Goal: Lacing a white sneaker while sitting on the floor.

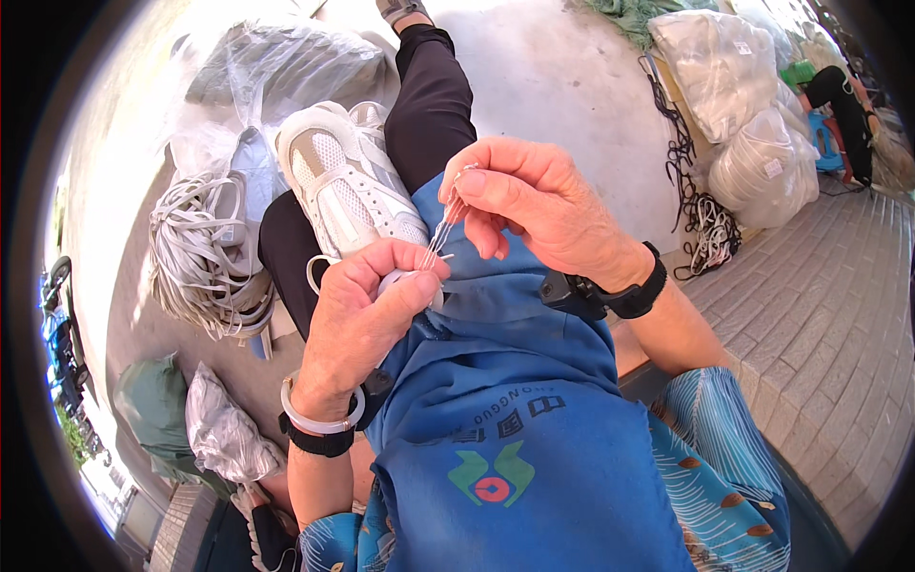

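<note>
Over my lap, several thin white threads (440, 236) stretch between my two hands. My left hand (367, 296) is closed, pinching their lower ends between thumb and forefinger. A white piece also shows at those fingertips, but its kind is partly hidden. Higher and to the right, my right hand (534, 205) pinches the upper end of the threads, its other fingers curled. Just beyond my left hand, a white and beige mesh sneaker (338, 181) rests on my leg, with part of another shoe behind it. A blue apron (515, 381) covers my lap.
A big bundle of pale flat laces (205, 257) hangs at the left. Clear plastic bags (762, 167) stand at the far right, near dark cords (679, 143). Green and white bags (152, 405) lie at the lower left. A person's dark-clothed leg (843, 124) shows at the right edge.
</note>
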`<state>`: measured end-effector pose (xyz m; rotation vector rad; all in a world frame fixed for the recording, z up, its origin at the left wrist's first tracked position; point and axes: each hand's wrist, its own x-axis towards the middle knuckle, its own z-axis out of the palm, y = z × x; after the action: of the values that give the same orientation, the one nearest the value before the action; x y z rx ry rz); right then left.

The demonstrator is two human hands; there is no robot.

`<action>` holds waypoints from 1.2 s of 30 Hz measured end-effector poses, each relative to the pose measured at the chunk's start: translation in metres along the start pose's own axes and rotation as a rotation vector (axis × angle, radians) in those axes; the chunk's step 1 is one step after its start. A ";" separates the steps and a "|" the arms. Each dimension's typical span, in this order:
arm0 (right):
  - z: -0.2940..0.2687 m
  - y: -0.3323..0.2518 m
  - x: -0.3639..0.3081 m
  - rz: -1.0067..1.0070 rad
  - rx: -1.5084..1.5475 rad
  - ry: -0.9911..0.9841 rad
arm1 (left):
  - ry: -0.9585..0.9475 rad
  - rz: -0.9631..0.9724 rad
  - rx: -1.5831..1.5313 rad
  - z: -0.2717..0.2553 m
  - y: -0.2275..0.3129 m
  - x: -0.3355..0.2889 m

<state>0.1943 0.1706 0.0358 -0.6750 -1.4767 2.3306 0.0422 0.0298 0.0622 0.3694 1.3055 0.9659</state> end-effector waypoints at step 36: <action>-0.010 -0.027 -0.021 0.035 0.391 0.047 | -0.067 0.107 0.350 0.000 -0.003 -0.039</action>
<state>0.2178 0.1799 0.0612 -0.6444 -0.9514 2.5074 0.0454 -0.0017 0.0847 0.7412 1.4055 0.8046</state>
